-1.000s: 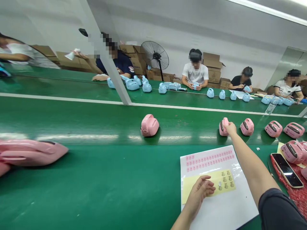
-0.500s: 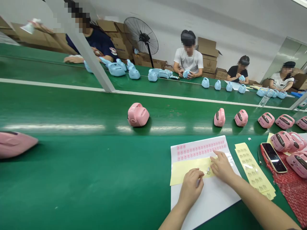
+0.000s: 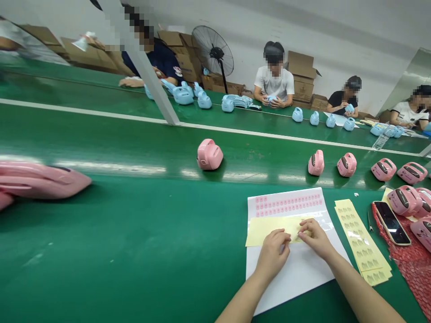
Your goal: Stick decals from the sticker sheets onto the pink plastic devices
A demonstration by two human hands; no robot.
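Note:
Both hands rest on a yellow sticker sheet [image 3: 266,223] that lies across a white paper sheet [image 3: 303,273] on the green belt. My left hand [image 3: 272,255] has its fingers curled, pressing on the yellow sheet. My right hand [image 3: 313,237] pinches at the sheet's right part, fingertips together; what it pinches is too small to make out. A strip of pink stickers [image 3: 288,205] runs along the top of the white sheet. Beyond it stands a pink toy housing [image 3: 316,162].
Used yellow backing sheets [image 3: 363,246] and a phone [image 3: 392,217] on red mesh [image 3: 411,260] lie right. More pink housings [image 3: 346,164] line the belt; one [image 3: 209,154] stands mid-belt, another [image 3: 40,180] at left. Several people handle blue housings [image 3: 183,95] across the far table.
My right hand left the pink housing on the belt and came back to the yellow sticker sheet beside my left hand. The view shifted, showing the used backing sheets.

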